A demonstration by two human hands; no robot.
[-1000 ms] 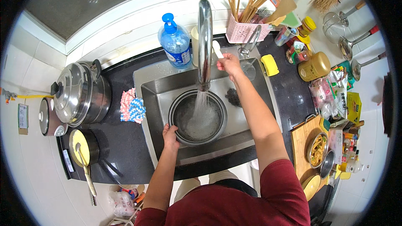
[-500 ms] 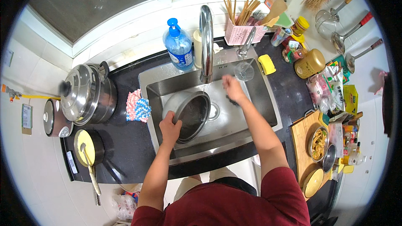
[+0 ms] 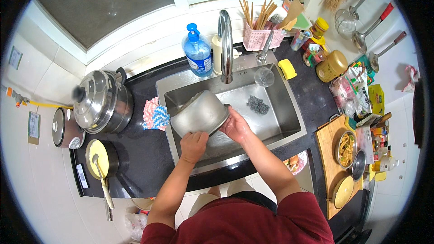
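Note:
A grey metal inner pot (image 3: 199,114) is tilted over the left part of the steel sink (image 3: 289,126), its outer side and base up and its inside hidden from view. My left hand (image 3: 193,147) is closed on the near part of its rim. My right hand (image 3: 236,127) grips the rim on the right side, thumb near the edge. To the right of the pot, a dark steel wool scrubber (image 3: 257,105) lies on the sink floor. The chrome faucet (image 3: 226,49) arches above the sink's back edge; no water stream shows.
Left of the sink lie a pink-and-blue cloth (image 3: 156,115), a steel steamer pot (image 3: 101,101) and a saucepan (image 3: 101,158) with a spoon. A blue soap bottle (image 3: 198,52) stands behind. At right are a yellow sponge (image 3: 287,69) and a cutting board (image 3: 327,153) bearing bowls.
The pot has been turned over, so its outside now faces up instead of its opening. My right hand has come from the back of the sink to the pot's rim.

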